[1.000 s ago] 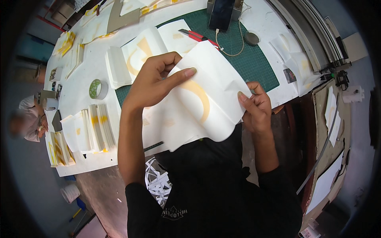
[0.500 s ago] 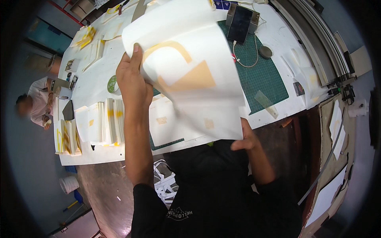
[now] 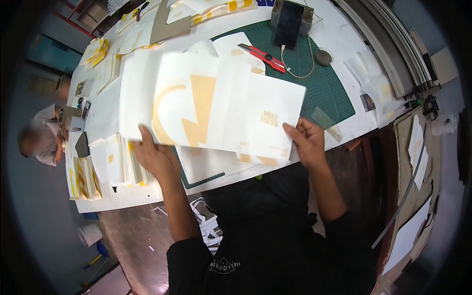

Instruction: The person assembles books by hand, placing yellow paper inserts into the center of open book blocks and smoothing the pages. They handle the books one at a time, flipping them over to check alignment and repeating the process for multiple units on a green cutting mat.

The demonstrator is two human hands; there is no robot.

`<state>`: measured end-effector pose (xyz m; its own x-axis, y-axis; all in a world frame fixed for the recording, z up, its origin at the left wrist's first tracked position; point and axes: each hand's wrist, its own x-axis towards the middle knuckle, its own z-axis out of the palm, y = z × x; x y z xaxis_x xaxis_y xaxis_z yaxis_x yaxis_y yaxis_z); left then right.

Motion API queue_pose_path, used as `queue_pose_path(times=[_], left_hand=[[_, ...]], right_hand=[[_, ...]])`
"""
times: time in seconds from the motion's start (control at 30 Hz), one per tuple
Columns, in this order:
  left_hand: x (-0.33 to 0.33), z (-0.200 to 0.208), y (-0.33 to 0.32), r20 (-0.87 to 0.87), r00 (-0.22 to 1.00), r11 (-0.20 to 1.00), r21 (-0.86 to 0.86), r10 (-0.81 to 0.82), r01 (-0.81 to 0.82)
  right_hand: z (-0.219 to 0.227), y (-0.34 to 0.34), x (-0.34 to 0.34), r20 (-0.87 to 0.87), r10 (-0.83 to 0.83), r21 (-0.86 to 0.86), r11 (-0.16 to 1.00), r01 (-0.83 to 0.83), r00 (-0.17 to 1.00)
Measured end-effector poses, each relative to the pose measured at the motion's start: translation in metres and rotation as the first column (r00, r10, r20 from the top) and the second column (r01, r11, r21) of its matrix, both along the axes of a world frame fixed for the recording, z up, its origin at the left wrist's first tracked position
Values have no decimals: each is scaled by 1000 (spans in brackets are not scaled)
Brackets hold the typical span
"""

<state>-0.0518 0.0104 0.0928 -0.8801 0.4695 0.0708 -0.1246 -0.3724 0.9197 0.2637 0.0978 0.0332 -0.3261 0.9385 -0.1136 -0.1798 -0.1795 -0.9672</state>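
Observation:
Above the table I hold a large white printed sheet [image 3: 228, 115] with pale orange shapes and creases across it. Its lower left edge is gripped by my left hand [image 3: 156, 156], thumb in front and the other fingers behind. At its lower right edge, my right hand [image 3: 309, 143] pinches the paper between thumb and fingers. More printed sheets lie beneath it on a green cutting mat [image 3: 337, 93]. Beyond the held sheet, a red utility knife [image 3: 267, 58] rests on the mat and papers.
A phone [image 3: 288, 23] leans on a box, with a cable beside a dark round object [image 3: 323, 57]. Folded paper stacks [image 3: 129, 160] stand at the table's left edge. A long metal machine [image 3: 388, 49] borders the right. Another person [image 3: 46, 135] sits at far left.
The sheet has turned and lowered, now spread wide between both hands. My left hand has moved down, my right hand up. The red utility knife has come into full view.

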Motion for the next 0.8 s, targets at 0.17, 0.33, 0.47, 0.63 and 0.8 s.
queue_pose_path(times=[0.17, 0.33, 0.47, 0.63, 0.8], left_hand=[[12, -62, -83, -89, 995, 903, -430, -53, 9], [34, -87, -120, -237, 966, 753, -653, -104, -79], [49, -60, -114, -823, 543, 632, -513, -168, -582], [96, -26, -76, -874, 374, 909, -389, -312, -151], [104, -49, 3, -718, 178, 725, -688, -673, -35]], right_hand=[[5, 52, 13, 332, 141, 84, 980, -178, 933], [-19, 73, 20, 582, 239, 89, 932, -353, 778], [-29, 68, 18, 596, 192, 128, 936, -329, 779], [-37, 68, 18, 567, 176, 146, 940, -308, 805], [-29, 67, 15, 589, 192, 99, 947, -305, 785]])
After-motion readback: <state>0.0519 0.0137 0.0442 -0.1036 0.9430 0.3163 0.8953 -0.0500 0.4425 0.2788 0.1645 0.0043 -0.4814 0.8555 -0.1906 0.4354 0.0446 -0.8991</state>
